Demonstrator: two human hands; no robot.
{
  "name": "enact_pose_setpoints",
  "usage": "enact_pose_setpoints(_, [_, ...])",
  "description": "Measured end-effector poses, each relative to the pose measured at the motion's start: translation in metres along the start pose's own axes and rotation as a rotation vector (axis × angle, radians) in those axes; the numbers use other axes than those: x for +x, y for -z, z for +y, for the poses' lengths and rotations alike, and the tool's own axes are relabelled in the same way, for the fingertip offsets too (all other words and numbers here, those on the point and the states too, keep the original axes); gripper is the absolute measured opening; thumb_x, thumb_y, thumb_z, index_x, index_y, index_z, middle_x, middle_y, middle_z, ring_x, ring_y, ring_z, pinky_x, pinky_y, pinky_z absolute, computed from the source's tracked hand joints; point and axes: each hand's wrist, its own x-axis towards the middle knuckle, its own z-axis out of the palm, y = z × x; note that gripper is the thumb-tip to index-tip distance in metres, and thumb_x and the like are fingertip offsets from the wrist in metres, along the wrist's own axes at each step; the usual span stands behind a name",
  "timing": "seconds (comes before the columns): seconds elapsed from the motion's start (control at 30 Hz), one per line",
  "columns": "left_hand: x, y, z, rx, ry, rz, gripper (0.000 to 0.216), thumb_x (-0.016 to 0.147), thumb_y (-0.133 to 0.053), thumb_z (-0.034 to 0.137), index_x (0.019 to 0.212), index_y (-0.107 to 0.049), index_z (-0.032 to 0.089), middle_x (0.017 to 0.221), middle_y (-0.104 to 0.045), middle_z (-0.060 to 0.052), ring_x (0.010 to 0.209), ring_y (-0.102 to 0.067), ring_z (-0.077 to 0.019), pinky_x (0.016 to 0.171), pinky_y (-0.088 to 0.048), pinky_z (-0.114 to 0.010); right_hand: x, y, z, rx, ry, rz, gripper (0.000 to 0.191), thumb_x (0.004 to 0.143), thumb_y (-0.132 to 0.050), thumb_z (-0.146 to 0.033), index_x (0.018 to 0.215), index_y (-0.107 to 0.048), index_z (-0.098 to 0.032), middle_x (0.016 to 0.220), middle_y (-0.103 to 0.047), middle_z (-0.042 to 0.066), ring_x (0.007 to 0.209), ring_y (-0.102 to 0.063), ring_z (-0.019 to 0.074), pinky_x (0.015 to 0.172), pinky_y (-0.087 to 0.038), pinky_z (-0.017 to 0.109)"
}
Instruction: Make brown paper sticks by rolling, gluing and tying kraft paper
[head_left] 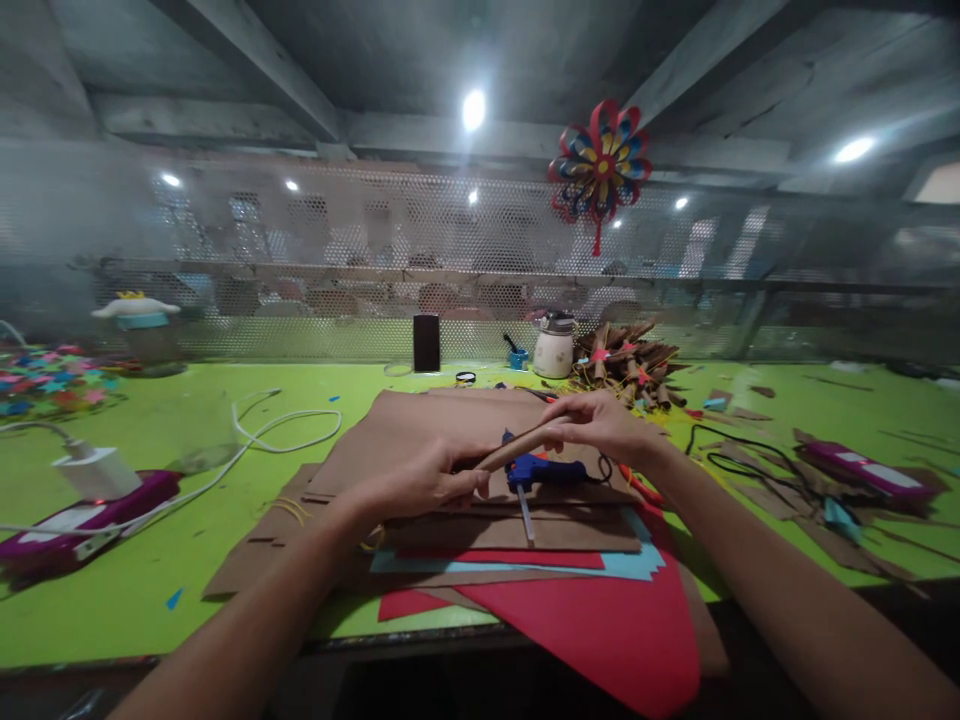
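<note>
A strip of brown kraft paper, apparently rolled or folded narrow, is held slantwise between my two hands. My left hand closes on its lower left end. The upper right end is pinched by my right hand. Just below the strip lies a blue glue gun with a clear glue stick poking out of its back. It rests on stacked brown paper sheets. Red paper and light blue paper stick out from under the stack.
Power strips lie at left and right, with a white charging cable and a black cord nearby. At the back stand a white jar, a black upright phone-like slab and a brown paper bundle. Paper scraps litter the right side.
</note>
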Motion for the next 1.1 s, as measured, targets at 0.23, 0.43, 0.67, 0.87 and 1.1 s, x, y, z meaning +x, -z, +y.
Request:
enact_pose_setpoints(0.23, [0.0,-0.006,-0.002,0.217,-0.057,0.055,0.042,0.089,-0.034,0.039,0.125,-0.048,0.023,0.078,-0.058,0.0,0.062,-0.045,-0.0107,0.055,-0.035,-0.02,-0.004,0.0,0.001,-0.018,-0.041,0.011,0.03,0.067,-0.07,-0.038,0.083,-0.067,-0.012,0.065,-0.065,0.004,0.056,-0.059,0.0123,0.053,-0.046,0.024])
enact_pose_setpoints(0.43, [-0.002,-0.013,0.008,0.332,-0.15,0.184,0.042,0.09,-0.034,0.037,0.129,-0.043,0.026,0.103,-0.061,-0.004,0.085,-0.052,-0.0184,0.072,-0.038,-0.026,-0.005,-0.002,0.001,-0.041,0.035,0.072,0.03,0.07,-0.067,-0.039,0.082,-0.067,-0.012,0.057,-0.061,0.002,0.05,-0.056,0.0117,0.048,-0.046,0.025])
enact_pose_setpoints(0.67, [-0.002,-0.014,-0.003,0.414,-0.118,0.218,0.039,0.088,-0.037,0.031,0.126,-0.046,0.024,0.091,-0.064,-0.006,0.074,-0.054,-0.0178,0.065,-0.038,-0.026,-0.006,-0.008,0.002,-0.346,0.11,0.121,0.023,0.074,-0.064,-0.035,0.088,-0.069,-0.016,0.077,-0.068,0.006,0.067,-0.06,0.0144,0.059,-0.047,0.025])
enact_pose_setpoints(0.87, [-0.002,-0.013,-0.007,0.5,-0.101,0.205,0.041,0.088,-0.039,0.03,0.128,-0.045,0.024,0.077,-0.064,-0.005,0.063,-0.053,-0.0151,0.058,-0.035,-0.023,-0.008,-0.016,-0.004,-0.59,0.267,0.017,0.022,0.08,-0.057,-0.029,0.098,-0.068,-0.021,0.09,-0.069,0.005,0.082,-0.061,0.0161,0.073,-0.046,0.027])
enact_pose_setpoints(1.1, [-0.002,-0.011,-0.006,0.583,-0.127,0.231,0.041,0.09,-0.037,0.035,0.128,-0.045,0.025,0.081,-0.067,-0.006,0.061,-0.054,-0.0127,0.055,-0.034,-0.021,-0.01,-0.018,-0.004,-0.571,0.281,0.015,0.016,0.08,-0.057,-0.024,0.091,-0.069,-0.019,0.079,-0.069,0.004,0.07,-0.061,0.0131,0.062,-0.045,0.022])
